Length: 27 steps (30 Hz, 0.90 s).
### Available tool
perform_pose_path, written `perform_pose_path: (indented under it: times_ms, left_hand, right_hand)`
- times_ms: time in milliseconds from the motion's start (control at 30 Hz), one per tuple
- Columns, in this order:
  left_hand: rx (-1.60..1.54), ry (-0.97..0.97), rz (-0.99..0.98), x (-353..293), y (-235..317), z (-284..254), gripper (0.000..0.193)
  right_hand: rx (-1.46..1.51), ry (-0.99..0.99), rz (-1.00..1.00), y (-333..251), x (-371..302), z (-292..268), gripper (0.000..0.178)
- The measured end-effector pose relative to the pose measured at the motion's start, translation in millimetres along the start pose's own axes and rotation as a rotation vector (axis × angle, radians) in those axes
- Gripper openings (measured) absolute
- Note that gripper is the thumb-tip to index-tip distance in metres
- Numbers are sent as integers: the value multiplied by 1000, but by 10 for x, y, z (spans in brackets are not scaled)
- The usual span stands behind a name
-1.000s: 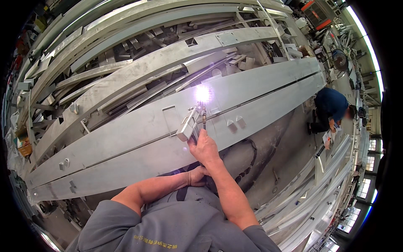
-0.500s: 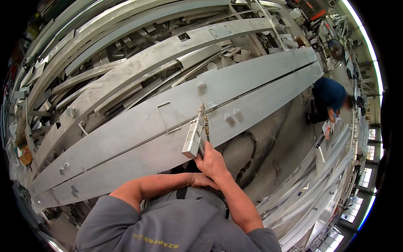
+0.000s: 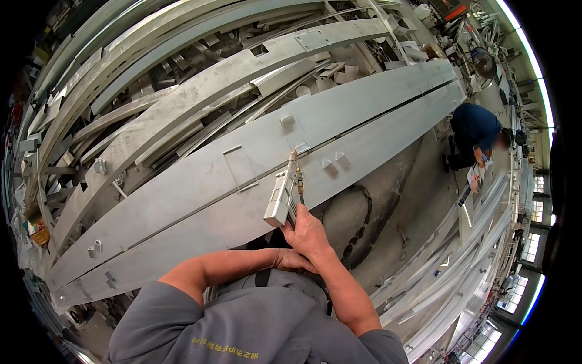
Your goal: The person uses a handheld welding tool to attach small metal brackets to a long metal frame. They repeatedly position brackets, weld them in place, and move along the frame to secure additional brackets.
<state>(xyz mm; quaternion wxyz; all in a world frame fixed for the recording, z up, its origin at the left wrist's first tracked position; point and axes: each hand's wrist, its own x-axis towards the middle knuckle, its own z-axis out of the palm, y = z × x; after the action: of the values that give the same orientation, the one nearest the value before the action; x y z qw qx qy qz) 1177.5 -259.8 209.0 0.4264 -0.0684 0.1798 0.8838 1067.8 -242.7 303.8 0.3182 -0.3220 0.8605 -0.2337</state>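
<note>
My right hand [image 3: 307, 233] is closed around the grip of a silver, box-bodied welding gun [image 3: 280, 197]. Its narrow nozzle points away from me, over the slit between two long, pale grey metal plates [image 3: 370, 106]. A brass fitting [image 3: 299, 182] with a dark hose sits on the gun's right side. Against my waist, my left hand [image 3: 292, 259] lies bent under my right wrist, its fingers mostly hidden. Two small metal tabs [image 3: 336, 165] rest on the nearer plate, right of the nozzle. A small block [image 3: 287, 121] is on the farther plate, near a drawn rectangle.
Beyond the plates lie long metal beams [image 3: 200, 94] and heaps of offcuts. At the right, a person in dark blue [image 3: 476, 130] bends over something near stacked metal lengths [image 3: 451, 276]. A dark cable [image 3: 361, 221] loops on the floor beside the plates.
The view has shifted slightly, so the plates and beams sit a little differently. My hands and the welding gun keep nearly the same pose.
</note>
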Motion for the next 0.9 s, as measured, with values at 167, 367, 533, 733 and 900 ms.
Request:
perform_pose_path:
  times_ms: [167, 367, 533, 733, 900]
  left_hand:
    - [-25, 28, -42, -79, 106, 169, 21]
    - [49, 72, -35, 90, -125, -99, 19]
    - [-11, 31, -18, 45, -69, 10, 18]
    - [-6, 17, 10, -1, -19, 10, 21]
    - [-108, -29, 33, -57, 70, 138, 24]
  right_hand:
    - [2, 12, -7, 24, -20, 19, 45]
    - [3, 15, -9, 45, -13, 45, 44]
    - [4, -2, 12, 19, -1, -13, 43]
    - [-19, -29, 36, -12, 21, -39, 46]
    - [-25, -43, 63, -21, 32, -38, 49]
